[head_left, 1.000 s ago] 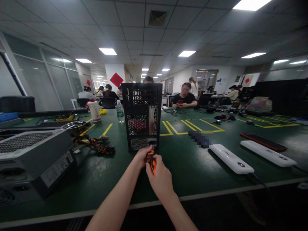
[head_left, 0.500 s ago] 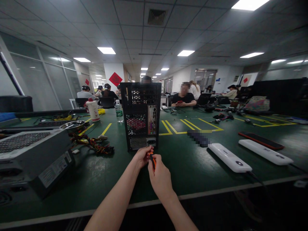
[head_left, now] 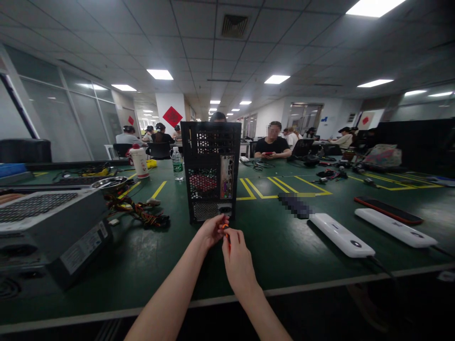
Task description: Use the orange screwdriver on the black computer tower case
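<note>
A black computer tower (head_left: 210,161) stands upright on the green table, its rear panel facing me. At its lower right edge, just below the power socket (head_left: 224,209), my left hand (head_left: 212,231) is closed with the fingertips pinched together; what they hold is hidden. My right hand (head_left: 239,260) is closed around an orange and black screwdriver (head_left: 225,227), mostly covered by the fingers. The tool's front end points at the left fingertips and the bottom of the tower. Its shaft and tip cannot be made out.
Grey power supplies (head_left: 53,237) are stacked at the left, near bundled cables (head_left: 142,213) and a metal bowl (head_left: 109,183). A water bottle (head_left: 177,166) and a white tumbler (head_left: 139,163) stand behind. White devices (head_left: 341,237) lie at the right. A person (head_left: 273,144) sits across the table.
My right hand has shifted slightly and its fingers have straightened along the screwdriver, covering more of the handle. My left hand stays at the tower's bottom edge. The view has moved a little.
</note>
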`<state>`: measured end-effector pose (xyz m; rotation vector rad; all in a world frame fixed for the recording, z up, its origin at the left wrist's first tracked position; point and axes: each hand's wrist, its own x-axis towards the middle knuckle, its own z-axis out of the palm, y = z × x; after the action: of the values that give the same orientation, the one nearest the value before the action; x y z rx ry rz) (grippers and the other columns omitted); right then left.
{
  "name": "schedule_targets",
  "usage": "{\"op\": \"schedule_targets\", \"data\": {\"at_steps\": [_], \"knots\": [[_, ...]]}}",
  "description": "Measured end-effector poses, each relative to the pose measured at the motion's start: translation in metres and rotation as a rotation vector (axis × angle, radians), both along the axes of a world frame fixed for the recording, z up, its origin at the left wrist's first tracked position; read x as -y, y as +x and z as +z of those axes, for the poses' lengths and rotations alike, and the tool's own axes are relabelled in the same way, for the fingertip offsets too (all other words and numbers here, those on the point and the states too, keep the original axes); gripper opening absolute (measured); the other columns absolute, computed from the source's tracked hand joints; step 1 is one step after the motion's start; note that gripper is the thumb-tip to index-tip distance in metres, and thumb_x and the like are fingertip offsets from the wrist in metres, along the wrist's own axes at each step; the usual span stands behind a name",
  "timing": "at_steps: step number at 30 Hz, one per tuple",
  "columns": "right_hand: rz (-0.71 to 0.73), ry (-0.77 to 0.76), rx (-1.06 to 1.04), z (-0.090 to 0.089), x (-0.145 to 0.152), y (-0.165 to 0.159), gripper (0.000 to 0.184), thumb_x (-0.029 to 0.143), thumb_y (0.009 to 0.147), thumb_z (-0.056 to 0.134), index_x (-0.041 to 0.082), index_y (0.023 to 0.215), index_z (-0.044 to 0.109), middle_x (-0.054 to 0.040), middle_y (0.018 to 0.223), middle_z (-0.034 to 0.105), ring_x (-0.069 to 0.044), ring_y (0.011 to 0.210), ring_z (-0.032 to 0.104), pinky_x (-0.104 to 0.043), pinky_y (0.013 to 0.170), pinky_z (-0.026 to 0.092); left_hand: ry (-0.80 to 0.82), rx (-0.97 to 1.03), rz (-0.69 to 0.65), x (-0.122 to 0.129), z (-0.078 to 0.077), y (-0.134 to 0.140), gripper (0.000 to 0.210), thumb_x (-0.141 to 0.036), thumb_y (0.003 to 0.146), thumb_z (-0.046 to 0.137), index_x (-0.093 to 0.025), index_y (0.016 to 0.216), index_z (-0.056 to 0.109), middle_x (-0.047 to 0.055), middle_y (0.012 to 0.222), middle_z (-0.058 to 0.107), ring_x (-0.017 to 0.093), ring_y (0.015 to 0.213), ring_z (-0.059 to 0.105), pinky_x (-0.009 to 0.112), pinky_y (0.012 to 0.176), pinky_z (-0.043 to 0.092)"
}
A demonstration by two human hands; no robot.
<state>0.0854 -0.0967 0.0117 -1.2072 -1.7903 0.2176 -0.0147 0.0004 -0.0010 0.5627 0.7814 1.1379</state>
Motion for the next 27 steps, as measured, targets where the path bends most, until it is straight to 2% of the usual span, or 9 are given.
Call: {"op": "schedule_targets", "data": {"at_steps": [6, 11, 17, 24, 27], "knots": [[0.037, 0.015, -0.032, -0.001, -0.0004, -0.002, 0.023, 0.015, 0.076, 0.039, 0.019, 0.099, 0.043, -0.0063, 0.101, 0.042, -0.016, 0.085, 0.055, -0.028, 0.066, 0.049, 0.02, -0.007, 0.004, -0.0015, -0.0023, -0.0023, 0.013, -0.019, 0.074, 0.052, -0.008, 0.067, 0.054, -0.002, 0.048, 0.045, -0.002, 0.031, 0.029, 0.01, 0.029, 0.022], [0.01, -0.033, -0.016, -0.0017, -0.0015, -0.0027, 0.023, 0.013, 0.077, 0.035, 0.017, 0.098, 0.043, -0.0059, 0.093, 0.045, -0.016, 0.082, 0.056, -0.029, 0.066, 0.048, 0.027, -0.067, 0.036, -0.0026, -0.0029, -0.0012, 0.017, -0.02, 0.072, 0.055, -0.008, 0.061, 0.052, -0.003, 0.045, 0.044, -0.002, 0.031, 0.029, 0.009, 0.029, 0.02], [0.001, -0.029, 0.012, -0.0048, -0.0029, -0.0037, 0.029, 0.014, 0.072, 0.043, 0.017, 0.101, 0.042, -0.0074, 0.099, 0.045, -0.018, 0.086, 0.055, -0.031, 0.068, 0.048, 0.013, -0.087, 0.043, -0.002, -0.0007, -0.0006, 0.021, -0.02, 0.071, 0.057, -0.007, 0.056, 0.05, -0.004, 0.042, 0.04, -0.002, 0.031, 0.028, 0.009, 0.028, 0.019], [0.011, -0.124, -0.073, -0.0081, -0.0074, 0.0002, 0.021, 0.019, 0.08, 0.033, 0.016, 0.099, 0.043, -0.0081, 0.092, 0.056, -0.018, 0.082, 0.058, -0.031, 0.068, 0.047, 0.049, -0.094, 0.069, 0.0036, 0.0044, 0.0024, 0.018, -0.018, 0.071, 0.057, -0.008, 0.058, 0.049, 0.0, 0.049, 0.047, -0.001, 0.034, 0.032, 0.009, 0.029, 0.022], [0.022, -0.146, -0.117, -0.0083, -0.0084, 0.0014, 0.021, 0.02, 0.082, 0.031, 0.017, 0.099, 0.042, -0.0068, 0.09, 0.057, -0.017, 0.081, 0.058, -0.031, 0.067, 0.047, 0.039, -0.098, 0.036, 0.0049, 0.0048, 0.0007, 0.012, -0.016, 0.072, 0.055, -0.008, 0.064, 0.053, 0.001, 0.052, 0.05, 0.001, 0.037, 0.038, 0.01, 0.031, 0.027]]}}
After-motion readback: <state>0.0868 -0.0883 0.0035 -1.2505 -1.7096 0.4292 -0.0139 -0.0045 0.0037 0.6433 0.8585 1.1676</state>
